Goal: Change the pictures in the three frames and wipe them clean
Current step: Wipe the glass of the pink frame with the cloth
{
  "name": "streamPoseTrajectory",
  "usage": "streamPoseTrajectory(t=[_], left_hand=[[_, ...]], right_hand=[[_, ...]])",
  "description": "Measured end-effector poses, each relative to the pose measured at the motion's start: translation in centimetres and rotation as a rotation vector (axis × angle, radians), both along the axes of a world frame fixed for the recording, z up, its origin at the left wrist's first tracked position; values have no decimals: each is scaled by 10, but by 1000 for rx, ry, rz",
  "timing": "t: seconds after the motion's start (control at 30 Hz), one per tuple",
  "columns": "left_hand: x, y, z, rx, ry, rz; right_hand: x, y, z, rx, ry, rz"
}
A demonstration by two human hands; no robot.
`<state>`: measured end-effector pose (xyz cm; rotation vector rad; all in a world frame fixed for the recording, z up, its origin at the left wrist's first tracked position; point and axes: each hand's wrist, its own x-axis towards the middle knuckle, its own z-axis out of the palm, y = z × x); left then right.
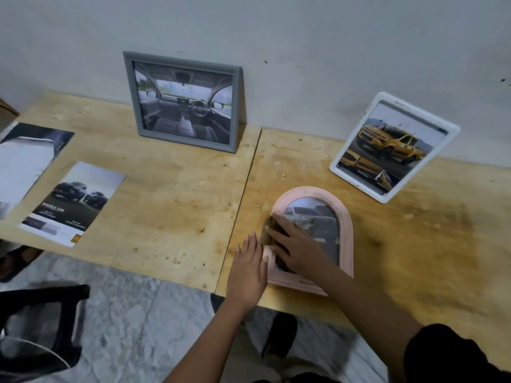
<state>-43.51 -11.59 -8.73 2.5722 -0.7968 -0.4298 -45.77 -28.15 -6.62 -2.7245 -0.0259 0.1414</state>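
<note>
Closest, steadying the pink frame (347, 230) with the left hand (247, 268): laid flat on the table (166, 205), fingers straight, thumb side touching the frame's left edge, gripping nothing. Just beyond, pressing a dark cloth (267, 230) onto the frame's glass with the right hand (300, 251), fingers spread and extended over the cloth rather than curled round it. Lying face up near the table's front edge, arched top pointing away, with a car picture under the glass. Farther left, flat on the table: a car print (73, 203) and, left of it, a second print (25, 161). Farther back, standing upright near the wall (304, 37): a grey frame (184, 102) showing a car interior. Off to the right, tilted back at the same wall: a white frame (392, 147) holding a yellow car picture.
</note>
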Motion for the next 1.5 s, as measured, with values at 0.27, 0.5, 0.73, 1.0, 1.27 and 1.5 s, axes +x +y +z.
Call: streamPoseTrajectory(t=[0.27, 0.5, 0.73, 1.0, 1.27, 1.5], left_hand=[[-1, -1, -9, 58, -21, -21], [-4, -3, -8, 65, -20, -14], [-4, -4, -1, 46, 8, -13], [-1, -13, 6, -51, 63, 65], [29, -50, -1, 64, 0, 84], [27, -48, -8, -2, -87, 104]], right_hand=[[6, 13, -7, 70, -24, -125], [24, 7, -12, 37, -120, -193], [66, -20, -1, 100, -48, -325], [71, -20, 0, 154, -46, -411], [73, -27, -5, 107, -58, -346], [78, -29, -6, -1, -208, -256]])
